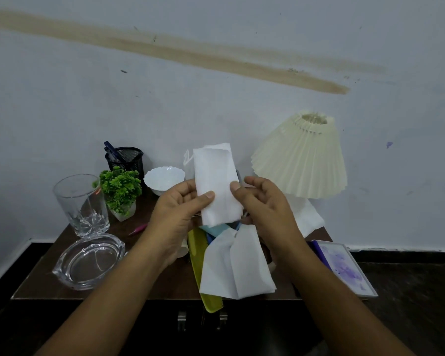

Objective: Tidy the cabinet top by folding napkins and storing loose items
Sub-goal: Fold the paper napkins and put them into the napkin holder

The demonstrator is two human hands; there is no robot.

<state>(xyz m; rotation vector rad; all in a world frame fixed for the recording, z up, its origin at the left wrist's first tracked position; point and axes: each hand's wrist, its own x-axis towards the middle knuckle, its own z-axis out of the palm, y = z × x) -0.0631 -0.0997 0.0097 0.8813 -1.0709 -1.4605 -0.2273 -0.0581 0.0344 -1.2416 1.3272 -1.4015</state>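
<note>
While the left hand (176, 211) and right hand (265, 201) hold it up over the middle of the dark brown wooden cabinet top (152, 283), the white paper napkin (213, 176) stands upright as a long narrow strip. It looks part-folded! Each thumb, with fingers (208, 195) behind, pinches a lower side edge, so both hands are closed on it.

By my reading, we're in the napkin-folding step. The next move probably calls for bringing the top end down onto the bottom, squaring the edges, then setting it down flat. Gently though, thin paper creases crooked.

More work waits. A second loose white napkin (237, 265) sprawls at the front edge over a yellow-green plastic comb (198, 268), and a third white napkin (306, 217) lies under the cream pleated lampshade (301, 160) at the back right. A pink pen (138, 229) lies loose left of centre, with the black mesh pen holder (126, 158) at the back left a likely home.

Writing? A small red mark shows on the clear glass tumbler (80, 204) at the left edge, too small to read. Nothing else legible.
</note>
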